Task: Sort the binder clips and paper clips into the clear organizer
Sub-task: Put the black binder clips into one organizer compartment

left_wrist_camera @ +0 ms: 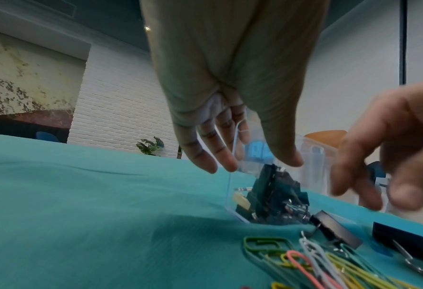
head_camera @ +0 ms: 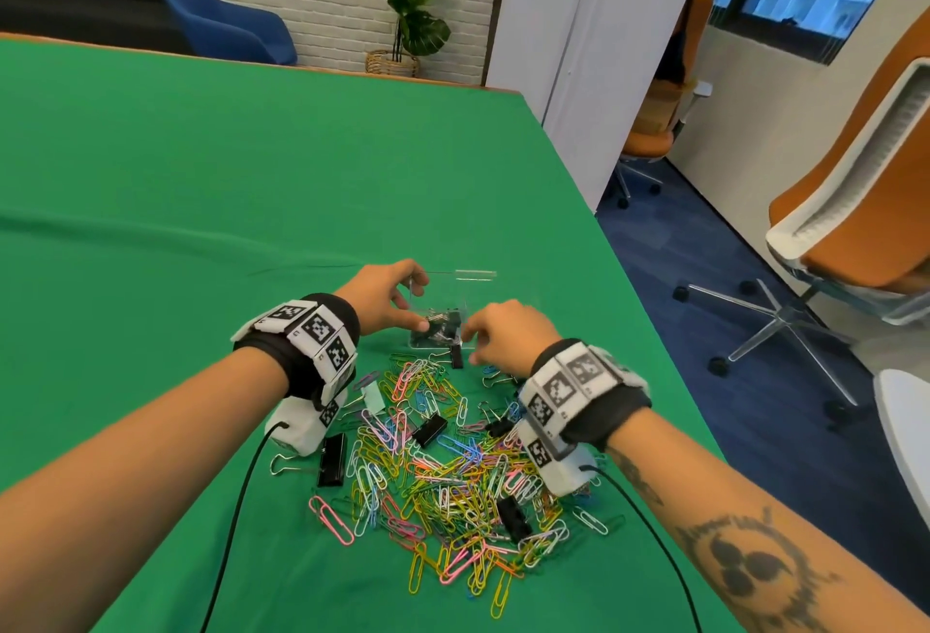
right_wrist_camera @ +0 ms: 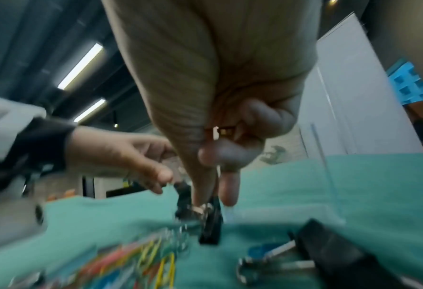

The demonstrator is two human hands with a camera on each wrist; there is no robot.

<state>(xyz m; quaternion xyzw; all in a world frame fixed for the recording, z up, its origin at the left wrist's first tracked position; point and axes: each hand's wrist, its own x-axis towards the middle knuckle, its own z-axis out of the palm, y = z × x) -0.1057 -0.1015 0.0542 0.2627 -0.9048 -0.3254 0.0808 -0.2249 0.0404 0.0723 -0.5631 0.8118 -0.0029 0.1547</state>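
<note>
The clear organizer (head_camera: 473,280) stands on the green cloth just beyond the pile; several black binder clips (head_camera: 443,325) lie in its near compartment (left_wrist_camera: 274,199). My left hand (head_camera: 410,313) holds the organizer's left corner, fingers (left_wrist_camera: 205,154) outside the wall and the thumb over the top. My right hand (head_camera: 470,345) pinches the wire handle of a small black binder clip (head_camera: 456,355) between thumb and forefinger. That clip (right_wrist_camera: 211,224) hangs at the organizer's front wall, just above the cloth. A heap of coloured paper clips (head_camera: 443,471) lies nearer to me.
Loose black binder clips (head_camera: 333,459) (head_camera: 429,429) (head_camera: 513,516) lie in and around the heap. The green table (head_camera: 201,179) stretches far to the left and back; its right edge (head_camera: 654,330) runs close by the organizer. Office chairs (head_camera: 855,230) stand on the floor to the right.
</note>
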